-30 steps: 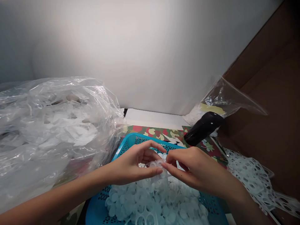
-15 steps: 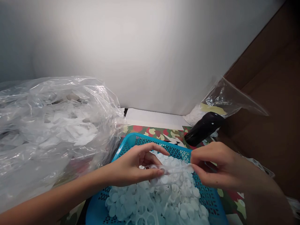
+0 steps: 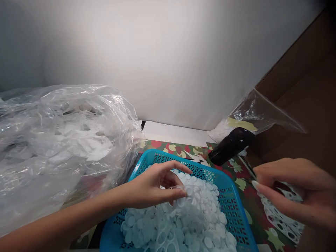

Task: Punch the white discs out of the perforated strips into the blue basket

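Note:
My left hand [image 3: 164,185] reaches over a blue perforated plastic basket [image 3: 237,206] heaped with small white translucent discs [image 3: 210,210]. Its thumb and curled fingers pinch a piece of clear film [image 3: 181,201] with round shapes in it, while the index finger stays raised. Beyond the basket's right rim is my right hand [image 3: 291,192], thumb and index tips close together. A small pale spot shows at the thumb tip; whether it is a nail or a held piece I cannot tell. A sheet with round holes [image 3: 166,236] lies on the discs.
A large clear plastic bag [image 3: 78,140] of white pieces fills the left. Behind the basket lies a black handheld device [image 3: 232,145] near another clear bag [image 3: 258,108]. White sheets full of holes [image 3: 280,213] lie on the patterned cloth [image 3: 170,146] at right; cardboard [image 3: 312,70] stands behind.
My right hand has moved right, from above the basket to beyond its rim, away from the film. My left hand stays over the discs with the film in its fingers.

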{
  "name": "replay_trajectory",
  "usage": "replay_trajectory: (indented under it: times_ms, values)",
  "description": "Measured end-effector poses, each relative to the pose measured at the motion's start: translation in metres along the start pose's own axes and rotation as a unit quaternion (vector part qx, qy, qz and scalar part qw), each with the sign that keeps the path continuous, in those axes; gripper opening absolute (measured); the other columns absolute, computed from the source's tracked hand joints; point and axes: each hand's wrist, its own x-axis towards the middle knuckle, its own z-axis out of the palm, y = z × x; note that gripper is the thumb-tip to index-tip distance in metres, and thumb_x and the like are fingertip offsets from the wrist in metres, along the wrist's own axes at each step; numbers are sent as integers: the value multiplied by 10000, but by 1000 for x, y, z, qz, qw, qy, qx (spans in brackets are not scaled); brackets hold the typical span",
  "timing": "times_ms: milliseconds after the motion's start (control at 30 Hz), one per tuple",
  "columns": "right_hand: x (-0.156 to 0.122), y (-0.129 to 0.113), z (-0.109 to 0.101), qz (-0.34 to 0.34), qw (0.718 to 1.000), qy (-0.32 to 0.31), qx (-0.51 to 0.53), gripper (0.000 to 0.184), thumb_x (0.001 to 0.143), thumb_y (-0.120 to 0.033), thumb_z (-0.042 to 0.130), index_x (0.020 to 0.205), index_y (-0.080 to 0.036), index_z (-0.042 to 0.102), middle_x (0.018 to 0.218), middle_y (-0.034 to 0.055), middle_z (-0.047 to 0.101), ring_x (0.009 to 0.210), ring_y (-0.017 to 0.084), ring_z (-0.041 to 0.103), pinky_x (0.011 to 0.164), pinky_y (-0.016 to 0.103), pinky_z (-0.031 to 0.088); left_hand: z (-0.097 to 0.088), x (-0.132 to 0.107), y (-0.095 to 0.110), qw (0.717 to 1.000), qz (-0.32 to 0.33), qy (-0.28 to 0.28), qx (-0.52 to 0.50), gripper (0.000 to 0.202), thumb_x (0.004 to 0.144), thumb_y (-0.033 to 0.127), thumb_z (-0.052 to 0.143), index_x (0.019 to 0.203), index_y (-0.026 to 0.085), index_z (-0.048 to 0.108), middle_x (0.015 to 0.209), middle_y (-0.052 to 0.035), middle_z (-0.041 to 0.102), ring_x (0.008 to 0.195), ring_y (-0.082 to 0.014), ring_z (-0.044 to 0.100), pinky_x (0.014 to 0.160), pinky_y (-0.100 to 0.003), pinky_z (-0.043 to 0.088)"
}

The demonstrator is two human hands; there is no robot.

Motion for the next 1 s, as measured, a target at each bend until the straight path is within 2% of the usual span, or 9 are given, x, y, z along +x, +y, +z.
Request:
replay_trajectory:
  times_ms: [133, 200, 267, 367, 467, 633, 767, 900, 1000]
  values:
    - [17, -15, 18, 3, 998, -63, 9, 375, 839, -254, 533, 515, -176, 362, 445, -53, 339, 418, 66, 290, 408, 222, 240, 1, 2, 3, 1000, 1, 12, 6, 421, 818, 250, 600, 1204, 180, 449, 779, -35, 620, 634, -111, 583, 614, -268, 511]
    - [29, -23, 32, 1, 996, -90, 22, 350, 860, -303, 510, 559, -174, 386, 482, -56, 393, 443, 61, 331, 441, 216, 249, 1, 1, 6, 1000, 13, 12, 20, 454, 816, 224, 600, 1237, 194, 434, 824, -44, 627, 721, -134, 594, 686, -303, 511]
    - [38, -29, 45, 29, 993, -112, 21, 310, 876, -338, 490, 615, -178, 444, 527, -56, 463, 477, 62, 393, 464, 210, 256, 2, 1, 8, 999, 25, 2, 31, 471, 827, 186, 578, 1268, 204, 413, 902, -67, 637, 810, -153, 593, 751, -331, 500]
    - [45, -31, 57, 52, 992, -116, 11, 320, 902, -373, 436, 647, -183, 475, 567, -44, 509, 512, 77, 424, 477, 218, 244, 1, 0, 7, 999, 28, -14, 33, 465, 858, 178, 528, 1299, 201, 383, 965, -99, 648, 803, -149, 594, 753, -339, 501]
    - [47, -29, 58, 34, 989, -140, 11, 339, 926, -367, 385, 654, -181, 467, 574, -41, 501, 512, 78, 403, 480, 224, 228, 1, -1, 5, 999, 27, -20, 35, 464, 867, 178, 513, 1309, 207, 377, 932, -90, 656, 750, -136, 596, 729, -327, 507]
    - [47, -25, 55, -30, 977, -203, 54, 278, 933, -265, 363, 682, -177, 448, 595, -45, 470, 537, 69, 400, 504, 219, 246, 3, -2, 6, 998, 23, -31, 44, 464, 857, 169, 516, 1301, 212, 390, 888, -77, 647, 754, -147, 598, 684, -301, 506]
    - [48, -21, 59, -49, 975, -199, 85, 261, 888, -204, 413, 629, -175, 389, 537, -64, 352, 499, 59, 341, 495, 203, 249, 4, -3, 9, 998, 22, -30, 56, 450, 845, 152, 518, 1279, 201, 409, 842, -59, 638, 750, -141, 583, 659, -267, 488]
    - [48, -20, 64, -16, 983, -169, 66, 254, 865, -224, 446, 618, -172, 421, 545, -62, 412, 509, 59, 363, 494, 201, 252, 3, -3, 10, 995, 31, -19, 98, 480, 841, 120, 494, 1297, 218, 385, 878, -54, 647, 772, -142, 589, 677, -271, 481]
    - [47, -21, 65, 4, 984, -171, 47, 227, 847, -220, 459, 625, -173, 458, 552, -57, 452, 513, 62, 382, 494, 205, 254, 4, -3, 10, 990, 41, -15, 137, 504, 823, 88, 485, 1297, 231, 388, 893, -44, 654, 783, -141, 587, 660, -252, 468]
